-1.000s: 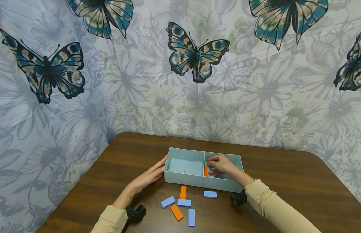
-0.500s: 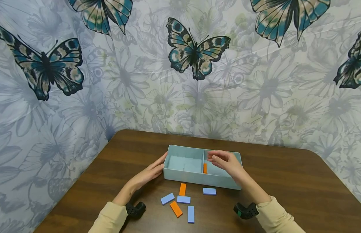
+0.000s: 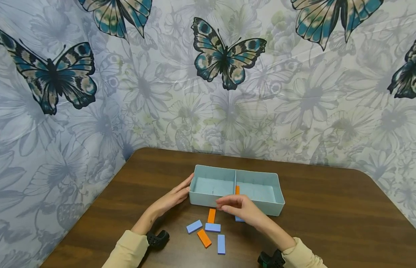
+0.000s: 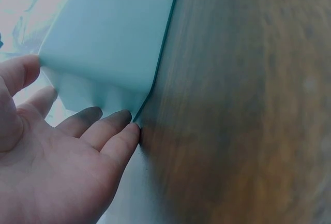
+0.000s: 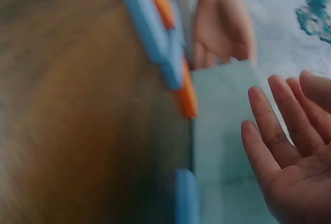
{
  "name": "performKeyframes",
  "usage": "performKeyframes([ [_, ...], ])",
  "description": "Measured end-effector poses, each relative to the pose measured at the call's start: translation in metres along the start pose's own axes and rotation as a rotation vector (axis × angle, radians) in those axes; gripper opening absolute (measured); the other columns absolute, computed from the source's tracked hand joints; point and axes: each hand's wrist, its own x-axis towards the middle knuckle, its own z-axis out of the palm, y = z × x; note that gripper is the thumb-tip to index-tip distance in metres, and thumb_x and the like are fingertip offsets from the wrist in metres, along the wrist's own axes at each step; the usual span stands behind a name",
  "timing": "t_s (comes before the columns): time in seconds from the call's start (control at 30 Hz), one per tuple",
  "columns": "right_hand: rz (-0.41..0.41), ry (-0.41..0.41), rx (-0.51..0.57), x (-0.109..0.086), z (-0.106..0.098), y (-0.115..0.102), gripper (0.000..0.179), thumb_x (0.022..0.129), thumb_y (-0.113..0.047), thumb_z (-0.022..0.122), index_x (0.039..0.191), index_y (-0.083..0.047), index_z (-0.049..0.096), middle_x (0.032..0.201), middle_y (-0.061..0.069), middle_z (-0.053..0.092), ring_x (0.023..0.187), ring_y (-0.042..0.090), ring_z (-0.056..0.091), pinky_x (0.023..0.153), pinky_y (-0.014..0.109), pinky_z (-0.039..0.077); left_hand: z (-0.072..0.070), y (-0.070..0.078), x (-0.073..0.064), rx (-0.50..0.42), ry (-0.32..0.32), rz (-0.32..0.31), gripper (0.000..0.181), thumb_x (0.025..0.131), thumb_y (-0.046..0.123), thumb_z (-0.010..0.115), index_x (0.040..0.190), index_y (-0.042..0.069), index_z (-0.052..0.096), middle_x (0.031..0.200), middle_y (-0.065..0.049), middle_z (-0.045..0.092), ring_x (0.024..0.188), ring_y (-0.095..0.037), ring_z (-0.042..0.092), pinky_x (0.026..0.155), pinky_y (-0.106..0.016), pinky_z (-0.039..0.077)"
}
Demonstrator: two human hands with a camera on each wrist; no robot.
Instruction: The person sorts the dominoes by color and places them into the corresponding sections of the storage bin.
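Observation:
A pale teal box (image 3: 208, 201) with one divider stands on the table. My left hand (image 3: 172, 199) rests its fingers against the box's left end; in the left wrist view the fingertips (image 4: 120, 118) touch that end wall. My right hand (image 3: 243, 210), holding nothing, hovers over the box's front wall with fingers loosely extended. An orange block (image 3: 237, 190) stands against the divider in the right compartment. In front of the box lie two orange blocks (image 3: 204, 238) and several blue blocks (image 3: 221, 244). One blue block (image 3: 239, 219) is partly hidden behind my right hand.
The brown wooden table (image 3: 328, 208) reaches back to a cloth (image 3: 161, 93) printed with flowers and butterflies. A black band (image 3: 157, 240) sits on the left wrist, and another black band (image 3: 271, 259) on the right.
My right hand has come out of the right compartment and moved toward me and left over the front wall, leaving the orange block at the divider. The left hand stays at the box's end.

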Motion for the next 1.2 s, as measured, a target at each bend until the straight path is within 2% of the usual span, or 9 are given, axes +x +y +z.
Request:
performKeyframes([
  [0.1,-0.075,-0.099,-0.028,0.003,0.013,0.007,0.031,0.093,-0.008,0.059,0.12,0.007,0.059,0.109,0.02,0.063,0.102,0.035,0.059,0.083,0.032,0.049,0.0,-0.001,0.001,-0.005,-0.005,0.004,0.053,0.105,0.023,0.031,0.151,0.033,0.007,0.155,0.002,-0.001,0.138,-0.027,0.01,0.107,-0.051,0.017],
  [0.23,-0.159,-0.213,-0.088,0.006,0.026,0.015,0.031,0.09,-0.005,0.062,0.12,0.005,0.06,0.106,0.015,0.066,0.099,0.028,0.061,0.082,0.034,0.05,-0.001,-0.001,0.001,-0.001,-0.003,0.002,0.053,0.105,0.023,0.031,0.151,0.034,0.008,0.155,0.002,-0.001,0.138,-0.026,0.009,0.107,-0.052,0.016],
  [0.33,-0.181,-0.265,-0.083,0.006,0.03,0.021,0.034,0.089,-0.002,0.063,0.122,0.004,0.059,0.111,0.013,0.065,0.104,0.025,0.059,0.088,0.035,0.046,-0.001,-0.001,0.002,0.004,-0.001,-0.002,0.052,0.105,0.025,0.031,0.151,0.034,0.008,0.155,0.002,0.0,0.138,-0.026,0.009,0.107,-0.052,0.016],
  [0.47,-0.173,-0.31,-0.073,0.005,0.032,0.026,0.039,0.088,-0.003,0.065,0.125,0.004,0.057,0.117,0.01,0.062,0.12,0.025,0.049,0.099,0.032,0.037,-0.001,-0.001,0.002,0.006,-0.001,-0.005,0.053,0.104,0.027,0.032,0.151,0.035,0.008,0.155,0.003,0.0,0.138,-0.025,0.008,0.107,-0.052,0.016],
  [0.57,-0.166,-0.316,-0.142,0.005,0.033,0.029,0.041,0.087,-0.008,0.067,0.126,0.0,0.058,0.12,0.005,0.061,0.127,0.025,0.04,0.104,0.031,0.028,-0.001,0.0,0.002,0.004,0.0,-0.009,0.053,0.104,0.028,0.032,0.151,0.035,0.008,0.155,0.003,-0.001,0.138,-0.024,0.008,0.107,-0.051,0.016],
  [0.77,-0.168,-0.306,-0.301,0.006,0.034,0.033,0.042,0.085,-0.02,0.071,0.125,-0.01,0.062,0.123,-0.004,0.059,0.131,0.022,0.033,0.108,0.047,0.011,-0.001,0.0,0.002,0.002,0.001,-0.015,0.053,0.105,0.026,0.031,0.151,0.033,0.007,0.155,0.003,-0.001,0.138,-0.024,0.008,0.107,-0.051,0.016],
  [1.0,-0.181,-0.273,-0.342,0.008,0.039,0.038,0.043,0.083,-0.025,0.072,0.123,-0.013,0.063,0.128,-0.002,0.056,0.131,0.02,0.033,0.108,0.051,0.01,-0.001,0.0,0.002,-0.011,-0.001,-0.018,0.052,0.105,0.025,0.03,0.15,0.036,0.008,0.154,0.004,-0.001,0.139,-0.023,0.007,0.107,-0.051,0.016],
  [1.2,-0.206,-0.225,-0.388,0.008,0.042,0.039,0.039,0.082,-0.027,0.072,0.119,-0.016,0.066,0.129,-0.002,0.055,0.131,0.022,0.033,0.106,0.048,0.021,-0.001,0.0,0.002,-0.011,0.001,-0.017,0.052,0.105,0.024,0.031,0.15,0.036,0.008,0.154,0.004,-0.001,0.139,-0.024,0.007,0.107,-0.051,0.016],
])
